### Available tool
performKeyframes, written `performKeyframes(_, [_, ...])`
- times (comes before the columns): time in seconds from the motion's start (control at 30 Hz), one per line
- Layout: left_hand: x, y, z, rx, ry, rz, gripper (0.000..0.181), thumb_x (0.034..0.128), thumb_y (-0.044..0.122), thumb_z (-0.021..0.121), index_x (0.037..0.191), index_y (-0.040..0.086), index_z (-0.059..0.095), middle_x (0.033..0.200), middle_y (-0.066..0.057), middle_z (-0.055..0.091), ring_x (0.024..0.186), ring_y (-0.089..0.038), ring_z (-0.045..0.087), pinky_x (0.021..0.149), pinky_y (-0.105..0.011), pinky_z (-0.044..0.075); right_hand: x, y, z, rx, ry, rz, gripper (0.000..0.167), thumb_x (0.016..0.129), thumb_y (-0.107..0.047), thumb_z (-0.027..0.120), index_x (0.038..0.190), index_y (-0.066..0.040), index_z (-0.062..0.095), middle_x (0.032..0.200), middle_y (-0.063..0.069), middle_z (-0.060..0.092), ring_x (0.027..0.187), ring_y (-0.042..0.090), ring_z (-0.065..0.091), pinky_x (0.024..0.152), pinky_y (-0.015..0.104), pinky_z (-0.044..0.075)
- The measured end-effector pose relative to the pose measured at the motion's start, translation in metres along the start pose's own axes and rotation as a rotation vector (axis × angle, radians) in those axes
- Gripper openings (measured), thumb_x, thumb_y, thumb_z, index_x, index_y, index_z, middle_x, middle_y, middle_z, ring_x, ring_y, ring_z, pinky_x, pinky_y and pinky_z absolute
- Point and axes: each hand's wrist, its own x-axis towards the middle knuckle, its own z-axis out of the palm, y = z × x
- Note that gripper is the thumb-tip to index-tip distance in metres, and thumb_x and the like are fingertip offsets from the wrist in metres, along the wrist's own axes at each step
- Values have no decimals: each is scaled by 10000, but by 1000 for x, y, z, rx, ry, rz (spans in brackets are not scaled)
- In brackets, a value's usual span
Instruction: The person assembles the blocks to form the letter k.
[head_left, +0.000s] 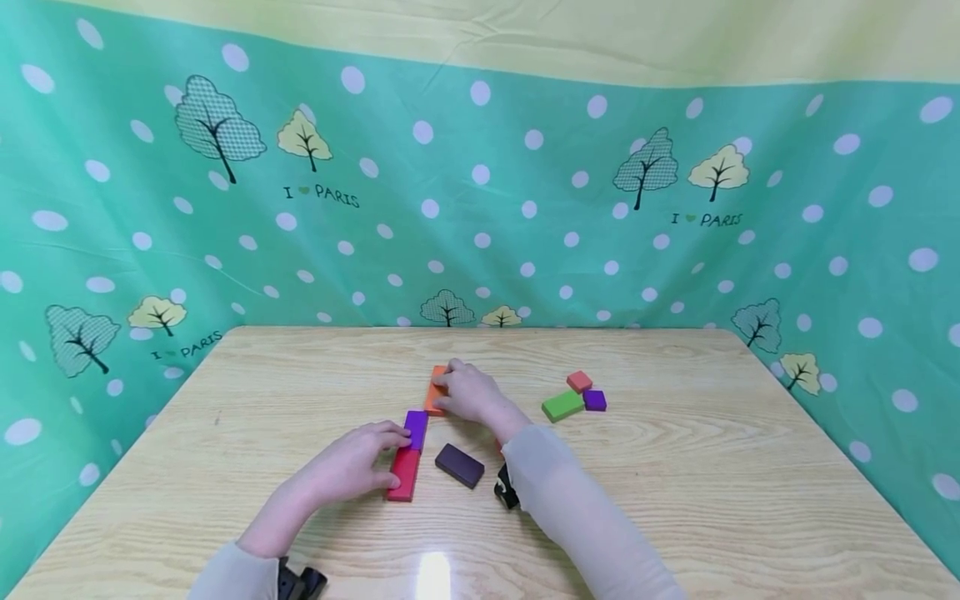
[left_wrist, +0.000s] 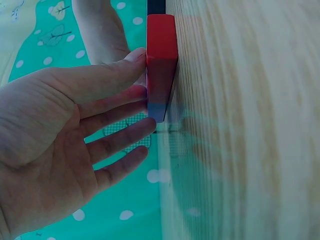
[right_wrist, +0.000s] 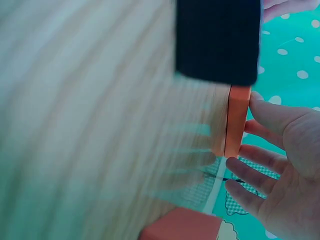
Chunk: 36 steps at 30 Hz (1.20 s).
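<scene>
A red block point(head_left: 403, 476) and a purple block point(head_left: 416, 428) lie end to end in a line left of centre. My left hand point(head_left: 352, 467) rests on them, its thumb on the red block and its fingers by the purple one; the left wrist view shows these fingers fairly straight. Beyond the purple block's far end is an orange block point(head_left: 435, 392), partly covered by my right hand point(head_left: 471, 392). In the right wrist view the thumb touches the orange block point(right_wrist: 238, 122) and the fingers stretch along it. A dark block point(head_left: 460, 466) lies between the arms.
To the right, a green block point(head_left: 562, 406), a small purple block point(head_left: 595, 401) and a small coral block point(head_left: 579, 381) lie grouped. Part of another reddish block point(head_left: 499, 447) shows beside the right sleeve. A dotted curtain point(head_left: 480, 200) hangs behind the wooden table point(head_left: 675, 500).
</scene>
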Motion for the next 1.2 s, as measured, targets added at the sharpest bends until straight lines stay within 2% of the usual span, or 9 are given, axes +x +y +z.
performKeyframes(0.23, [0,-1,1,-1,0,4,471,735,201,746,1152,25,615,1227,-78,561,1164,-293,496,981,-445,406,2,-4,1,3,0,3,413,887,-361,562,1277,-227,542,1159,0,501,1021,148,499,840,298,467])
performKeyframes(0.57, [-1,0,0,-9,-8,-23,467,729,195,752,1143,25,620,1223,-74,561,1164,-293,494,973,-455,408,3,-5,1,-6,7,3,418,875,-374,577,1268,-235,551,1151,4,509,1024,150,511,827,299,478])
performKeyframes(0.87, [0,0,0,-9,-2,1,464,735,196,746,1146,24,618,1230,-81,558,1166,-295,493,977,-447,408,5,-7,3,7,17,9,443,874,-390,572,1288,-240,530,1158,3,501,1037,157,507,828,309,479])
performKeyframes(1.2, [-1,1,-2,-13,-2,-5,463,734,196,748,1141,17,618,1227,-88,558,1164,-301,494,977,-454,405,6,-10,2,-3,16,0,444,879,-385,566,1295,-236,523,1162,11,503,1052,160,508,838,313,477])
